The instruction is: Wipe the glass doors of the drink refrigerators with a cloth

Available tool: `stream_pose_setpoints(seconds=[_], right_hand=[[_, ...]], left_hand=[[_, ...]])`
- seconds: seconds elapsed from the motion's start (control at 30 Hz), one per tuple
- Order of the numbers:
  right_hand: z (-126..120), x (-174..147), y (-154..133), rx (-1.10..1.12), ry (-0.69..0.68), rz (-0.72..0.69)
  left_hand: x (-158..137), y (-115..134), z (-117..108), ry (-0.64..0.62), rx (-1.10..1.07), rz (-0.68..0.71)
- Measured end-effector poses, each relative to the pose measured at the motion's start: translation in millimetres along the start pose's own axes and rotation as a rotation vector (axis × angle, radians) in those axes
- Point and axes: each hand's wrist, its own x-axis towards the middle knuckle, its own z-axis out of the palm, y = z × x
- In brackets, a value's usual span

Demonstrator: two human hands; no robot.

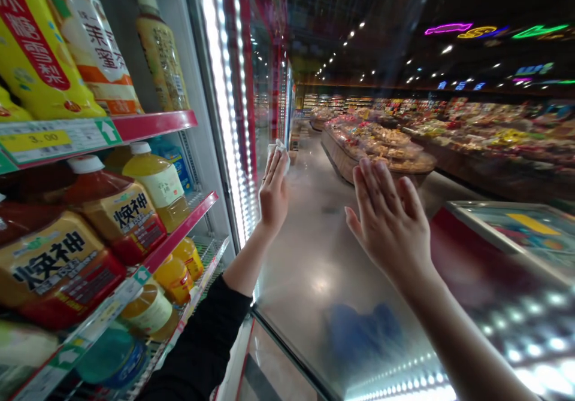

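My left hand [274,194] is raised near the hinge side of the glass door [309,257]. Under its fingers is a crumpled white cloth or tissue [284,148], pressed to the pane. My right hand [392,227] lies flat toward the same pane, farther right, with its fingers stretched out and nothing in it. Whether its palm fully touches the glass I cannot tell. A bright LED strip [233,120] runs along the door side of the fridge, just left of my left hand.
Fridge shelves with red edges [188,227] hold several drinks, among them a large tea bottle [121,209] and a yellow bottle [45,48]. The door's dark lower frame [287,347] crosses below. Beyond the glass are shop displays [381,143] and a chest freezer [516,227].
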Motion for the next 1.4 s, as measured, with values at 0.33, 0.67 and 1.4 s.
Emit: stream_pose_setpoints(seconds=[0.33, 0.67, 1.4], right_hand=[[-4, 1, 3, -0.034, -0.003, -0.037], [-38, -31, 4, -0.061, -0.033, 0.128], [-19, -38, 28, -0.032, -0.081, 0.083]], left_hand=[[27, 47, 16, -0.13, -0.147, 0.104], [-22, 53, 17, -0.061, -0.018, 0.056], [-14, 67, 29, -0.09, -0.001, 0.138]])
